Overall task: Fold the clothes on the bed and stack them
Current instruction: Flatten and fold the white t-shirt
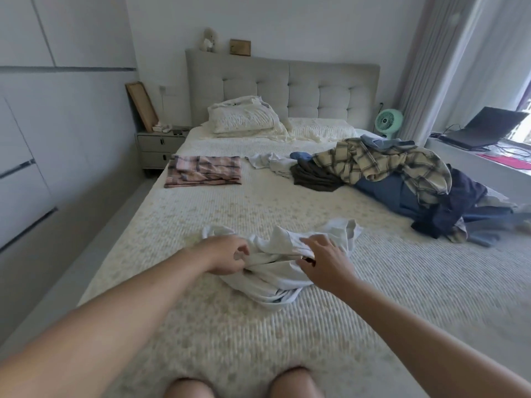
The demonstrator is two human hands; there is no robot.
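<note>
The fingers (240, 255) of the left hand (227, 255) curl in and pinch a bunched fold of the crumpled white cotton garment (275, 268), while the right hand (324, 261) lies on top of it with fingers loosely spread and the thumb tucked against the cloth; whether that thumb grips is hard to tell. The one garment lies near the foot edge of the bed (201, 326), its long axis running left to right across the mattress; what kind of garment it is cannot be made out. Near the left edge sits one folded pink plaid piece (204, 170). Along the right edge sprawls an unfolded heap (402, 185): a cream plaid shirt over dark blue and brown pieces, their number hidden in the tangle. Two pale pillows (247, 119) rest at the head edge.
</note>
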